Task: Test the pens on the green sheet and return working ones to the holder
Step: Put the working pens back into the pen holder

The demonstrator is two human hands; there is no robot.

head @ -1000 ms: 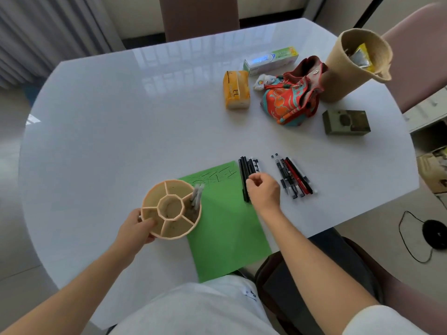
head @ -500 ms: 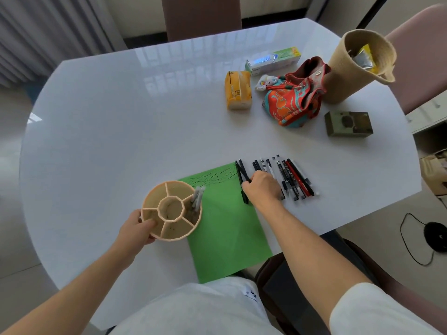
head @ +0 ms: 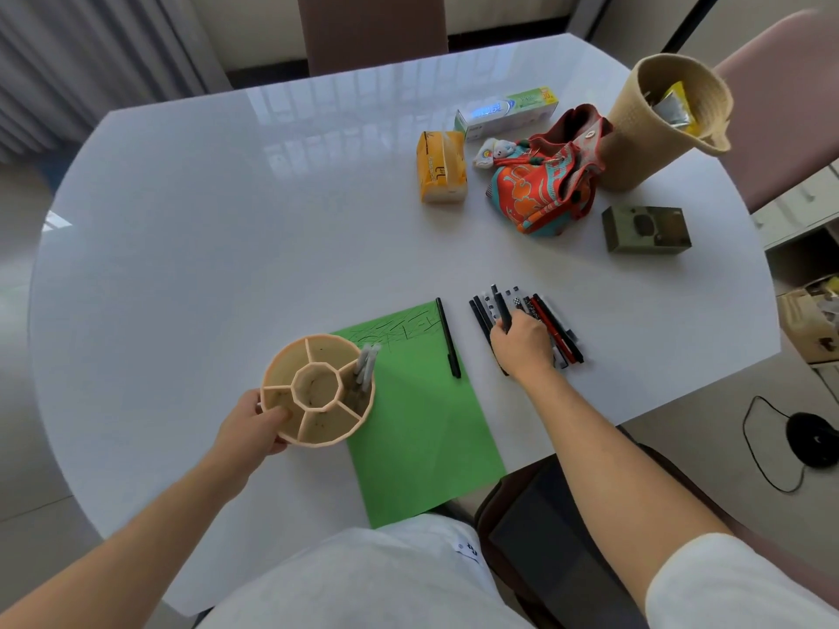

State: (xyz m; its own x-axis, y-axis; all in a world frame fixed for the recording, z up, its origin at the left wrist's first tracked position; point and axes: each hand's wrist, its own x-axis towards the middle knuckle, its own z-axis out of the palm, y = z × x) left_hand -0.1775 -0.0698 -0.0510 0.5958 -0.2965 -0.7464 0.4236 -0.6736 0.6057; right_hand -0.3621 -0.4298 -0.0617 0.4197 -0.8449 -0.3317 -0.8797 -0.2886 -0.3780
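Setting: home, dining area. Evidence: glossy white table (head: 227, 265) with rounded corners; padded chairs, one brown at the far edge (head: 370, 29), one pink at far right (head: 781, 106); grey curtain (head: 91, 52) far left; tiled floor. On the table, far right: toothpaste box (head: 506, 113), tissue pack (head: 440, 168), patterned cloth pouch (head: 545, 183), woven basket (head: 658, 124) holding packets. Black cable (head: 767, 447) on the floor, right
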